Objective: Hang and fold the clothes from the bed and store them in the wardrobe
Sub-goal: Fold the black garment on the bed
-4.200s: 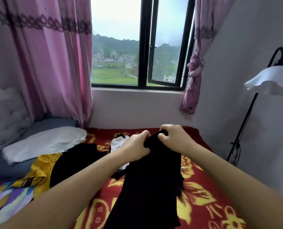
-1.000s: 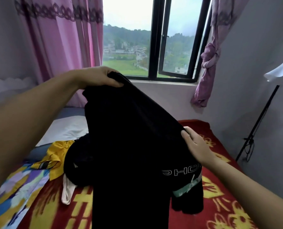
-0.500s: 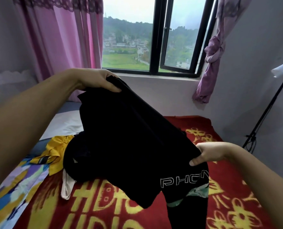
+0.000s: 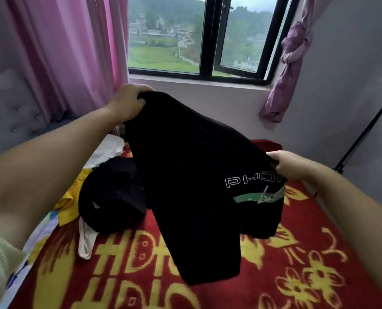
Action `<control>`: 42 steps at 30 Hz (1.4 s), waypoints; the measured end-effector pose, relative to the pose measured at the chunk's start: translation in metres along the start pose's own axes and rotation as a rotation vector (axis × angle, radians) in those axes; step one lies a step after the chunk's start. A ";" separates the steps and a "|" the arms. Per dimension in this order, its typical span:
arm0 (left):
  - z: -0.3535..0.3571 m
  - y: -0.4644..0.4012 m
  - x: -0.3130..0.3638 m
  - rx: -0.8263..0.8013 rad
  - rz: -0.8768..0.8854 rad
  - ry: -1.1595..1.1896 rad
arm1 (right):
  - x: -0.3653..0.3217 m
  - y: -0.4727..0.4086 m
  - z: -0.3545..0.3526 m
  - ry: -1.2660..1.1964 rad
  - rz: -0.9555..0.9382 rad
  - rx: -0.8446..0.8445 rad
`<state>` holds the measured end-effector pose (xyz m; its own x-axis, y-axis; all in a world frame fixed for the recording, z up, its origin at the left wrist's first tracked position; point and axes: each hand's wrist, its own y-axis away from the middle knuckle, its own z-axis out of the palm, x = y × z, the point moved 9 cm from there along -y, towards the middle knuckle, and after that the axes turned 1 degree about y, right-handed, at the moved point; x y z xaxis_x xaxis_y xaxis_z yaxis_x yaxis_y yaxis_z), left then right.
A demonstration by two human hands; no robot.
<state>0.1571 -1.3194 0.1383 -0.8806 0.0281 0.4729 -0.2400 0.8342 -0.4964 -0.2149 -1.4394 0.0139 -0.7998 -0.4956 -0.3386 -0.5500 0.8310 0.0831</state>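
Two hands grasping black garment (image 4: 185,170), left hand (image 4: 127,101) raised, right hand (image 4: 290,163) lower

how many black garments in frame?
2. The black garment with white lettering is held up between the left hand and right hand. A second black garment lies bunched on the bed. More may be hidden underneath.

Two hands, left (image 4: 127,103) and right (image 4: 290,163), two black garments (image 4: 185,175) (image 4: 114,195), one yellow garment (image 4: 70,197), one white garment (image 4: 85,241), two curtains (image 4: 74,52) (image 4: 285,63), one window (image 4: 205,36).
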 end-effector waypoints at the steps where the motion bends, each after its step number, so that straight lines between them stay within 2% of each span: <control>1: -0.005 0.009 0.002 -0.041 0.029 0.019 | -0.001 0.003 0.001 0.048 -0.001 -0.041; 5: 0.014 0.081 -0.023 -0.437 0.081 0.048 | -0.013 0.022 0.061 0.217 0.015 -0.284; 9: 0.089 0.225 -0.102 -0.871 0.043 -0.133 | -0.033 0.055 0.226 0.363 -0.095 -0.493; 11: 0.138 0.325 -0.158 -1.156 -0.093 -0.273 | -0.035 0.093 0.326 0.373 -0.148 -0.699; 13: 0.176 0.427 -0.199 -1.441 -0.300 -0.343 | -0.027 0.133 0.400 0.363 -0.121 -0.891; 14: 0.192 0.468 -0.209 -1.544 -0.363 -0.346 | -0.017 0.147 0.427 0.326 -0.083 -0.955; 16: 0.226 0.511 -0.206 -1.621 -0.370 -0.275 | 0.005 0.165 0.459 0.223 0.014 -1.011; 19: 0.292 0.510 -0.182 -1.518 -0.327 -0.173 | 0.052 0.170 0.482 0.139 0.125 -1.052; 21: 0.343 0.496 -0.164 -1.378 -0.292 -0.143 | 0.092 0.156 0.488 0.102 0.227 -0.968; 25: 0.443 0.473 -0.128 -1.157 -0.327 -0.135 | 0.171 0.091 0.485 -0.210 0.518 -0.567; 30: 0.531 0.514 -0.110 -1.225 -0.508 -0.321 | 0.243 0.007 0.487 -0.602 0.843 -0.132; 32: 0.541 0.524 -0.112 -1.168 -0.498 -0.446 | 0.258 -0.013 0.497 -0.812 0.976 -0.030; 35: 0.538 0.521 -0.112 -1.008 -0.392 -0.522 | 0.260 -0.041 0.497 -0.825 0.905 0.040; 38: 0.515 0.495 -0.108 -0.818 -0.327 -0.378 | 0.247 -0.060 0.475 -0.642 0.743 0.059; 39: 0.510 0.487 -0.102 -0.799 -0.271 -0.310 | 0.242 -0.063 0.462 -0.624 0.689 0.106; 42: 0.497 0.476 -0.065 -0.745 0.038 -0.204 | 0.246 -0.043 0.411 -0.644 0.623 0.327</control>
<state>-0.1026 -1.1974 -0.4904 -0.9579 0.0224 0.2861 0.0666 0.9871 0.1455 -0.2890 -1.4931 -0.4577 -0.5867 0.2135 -0.7812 0.1028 0.9765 0.1897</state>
